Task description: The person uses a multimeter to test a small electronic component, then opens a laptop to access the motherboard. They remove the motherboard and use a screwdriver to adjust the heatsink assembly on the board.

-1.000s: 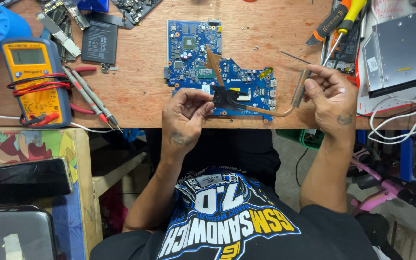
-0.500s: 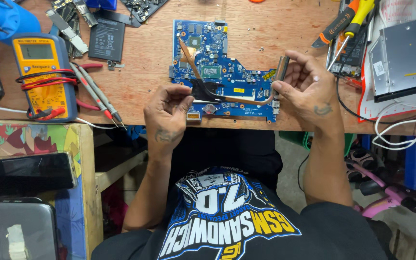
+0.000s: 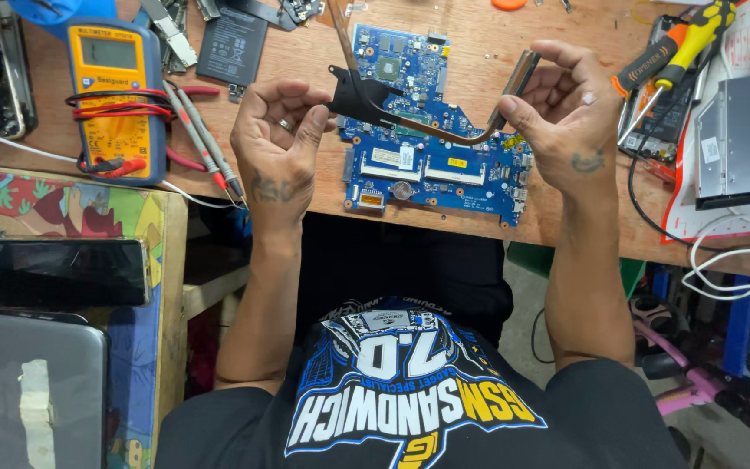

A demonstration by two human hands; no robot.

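Cluttering wooden workbench (image 3: pixel 479 52): blue circuit board (image 3: pixel 431 161), yellow multimeter (image 3: pixel 115 100), screwdrivers (image 3: pixel 670 52).

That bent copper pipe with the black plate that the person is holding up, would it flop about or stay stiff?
Probably stiff: the heat pipe keeps its curve while held only at its ends by the left hand and right hand. Likely light, since fingertips alone carry it. The thin tube looks easy to kink if forced.
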